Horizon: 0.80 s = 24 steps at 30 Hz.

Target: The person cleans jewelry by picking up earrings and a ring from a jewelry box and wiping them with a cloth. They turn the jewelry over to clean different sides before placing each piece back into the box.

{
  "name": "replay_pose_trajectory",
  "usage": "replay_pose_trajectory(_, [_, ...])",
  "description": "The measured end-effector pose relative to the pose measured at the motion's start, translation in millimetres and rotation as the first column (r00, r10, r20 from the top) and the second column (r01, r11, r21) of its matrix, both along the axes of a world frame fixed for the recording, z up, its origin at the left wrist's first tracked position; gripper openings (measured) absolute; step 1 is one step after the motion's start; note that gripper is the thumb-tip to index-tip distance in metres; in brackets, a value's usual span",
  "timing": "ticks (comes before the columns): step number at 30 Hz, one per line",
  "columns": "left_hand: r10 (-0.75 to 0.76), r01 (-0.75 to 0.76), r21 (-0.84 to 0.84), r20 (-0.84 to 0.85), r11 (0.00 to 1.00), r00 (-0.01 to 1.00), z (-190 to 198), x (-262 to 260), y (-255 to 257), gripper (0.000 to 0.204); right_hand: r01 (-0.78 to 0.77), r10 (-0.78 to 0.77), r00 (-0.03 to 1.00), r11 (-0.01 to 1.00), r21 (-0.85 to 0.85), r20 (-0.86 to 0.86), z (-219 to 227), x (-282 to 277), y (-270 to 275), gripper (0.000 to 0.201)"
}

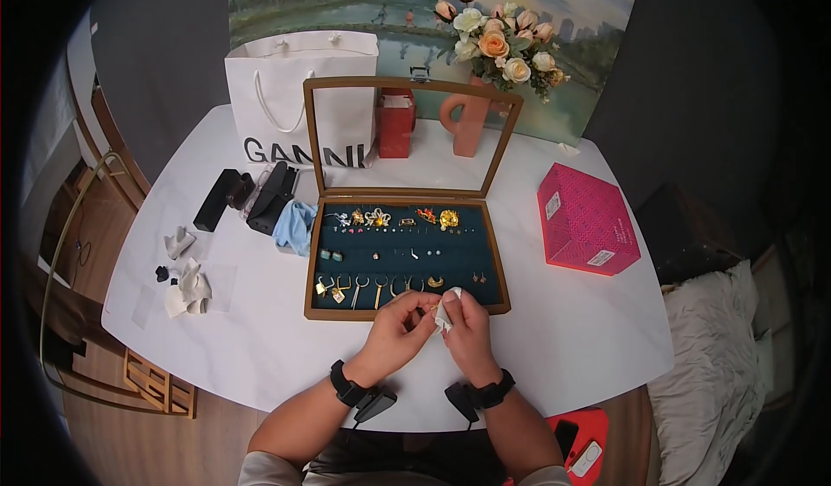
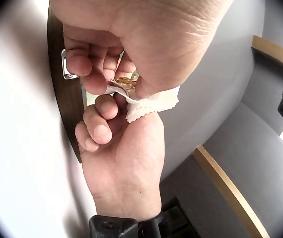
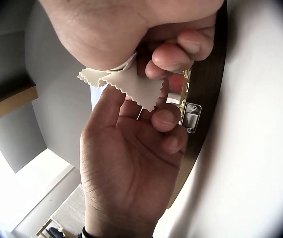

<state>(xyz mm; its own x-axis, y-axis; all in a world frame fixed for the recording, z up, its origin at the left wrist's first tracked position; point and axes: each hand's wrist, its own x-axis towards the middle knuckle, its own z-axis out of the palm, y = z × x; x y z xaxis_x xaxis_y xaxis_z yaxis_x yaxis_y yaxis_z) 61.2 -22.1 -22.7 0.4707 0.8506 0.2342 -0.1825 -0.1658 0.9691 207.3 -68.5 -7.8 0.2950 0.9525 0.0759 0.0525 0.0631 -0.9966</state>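
Note:
Both hands meet over the front edge of the open jewellery case (image 1: 415,316). My left hand (image 1: 394,334) pinches a small gold piece (image 2: 126,83), seen in the left wrist view between thumb and fingers. My right hand (image 1: 470,334) grips a white cloth with a zigzag edge (image 3: 136,89), folded against the gold piece. Fingers hide most of the piece, so its full shape cannot be told. Inside the case, earrings and brooches lie in rows on dark green lining (image 1: 394,242).
A white paper bag (image 1: 303,96), red box (image 1: 396,127) and flower vase (image 1: 469,122) stand behind the case. Black cases (image 1: 216,200), a blue cloth (image 1: 296,226) and cream cloths (image 1: 189,291) lie left; a pink box (image 1: 589,219) sits right.

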Motion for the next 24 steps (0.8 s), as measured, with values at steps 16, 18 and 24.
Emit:
replay_pose_trajectory(16, [0.008,-0.008,0.009,-0.016,1.0,1.0,-0.3,0.2,0.2,0.028,0.001,-0.001,1.0,1.0,-0.01,0.0,-1.1,0.5,0.3,0.036])
replay_pose_trajectory(18, [0.007,-0.007,0.007,-0.02,1.0,1.0,0.1,0.0,0.0,0.028,0.002,-0.002,1.0,1.0,-0.01,0.0,-2.3,0.8,0.7,0.036])
replay_pose_trajectory(24, [0.007,-0.007,0.006,-0.029,1.0,1.0,1.6,-0.4,-0.3,0.028,0.001,-0.001,1.0,1.0,-0.013,-0.001,-2.2,0.6,0.9,0.036])
